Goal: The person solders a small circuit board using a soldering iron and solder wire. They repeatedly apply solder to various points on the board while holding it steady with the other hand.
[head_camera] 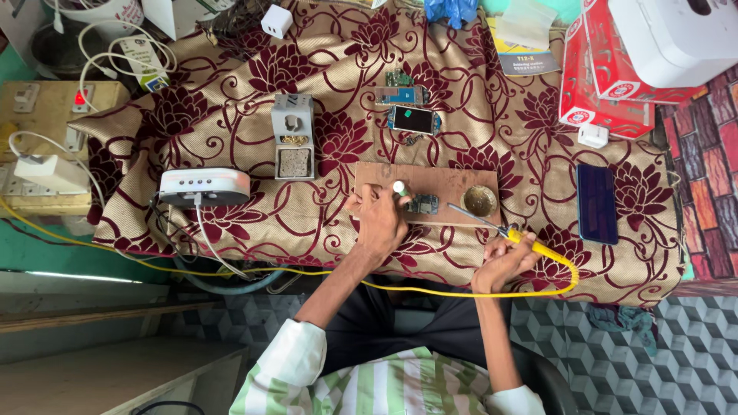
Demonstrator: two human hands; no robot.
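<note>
Across the workbench, seen from the head camera, a beige cloth patterned with maroon flowers (pixel 231 100) is spread, and a flat rectangular wooden board (pixel 446 183) is laid on it just above centre. On the board's near edge a small dark circuit board (pixel 423 204) is seen, and the left hand (pixel 380 217) is pressed down beside it at its nine o'clock, fingers curled around a small white-capped tube (pixel 399 187) that stands upright at the knuckles. At four o'clock from the circuit board the right hand (pixel 503 263) is clenched around a yellow-handled soldering iron (pixel 516 239); its thin metal tip is pointed toward ten o'clock and is held over the board, just beside a round brass-coloured dish (pixel 480 200) and apart from the circuit board. A yellow cable (pixel 430 293) is trailed from the handle along the table's near edge.

At twelve o'clock from the wooden board a small phone with a dark screen (pixel 413 120) is laid, with bare phone parts (pixel 400 91) above it. At ten o'clock a grey soldering-iron stand with a sponge tray (pixel 293 134) is set, and a white oval device (pixel 204 186) is placed at nine o'clock. A dark blue rectangular phone (pixel 597 203) is laid at three o'clock, below stacked red and white cartons (pixel 607 84).
</note>
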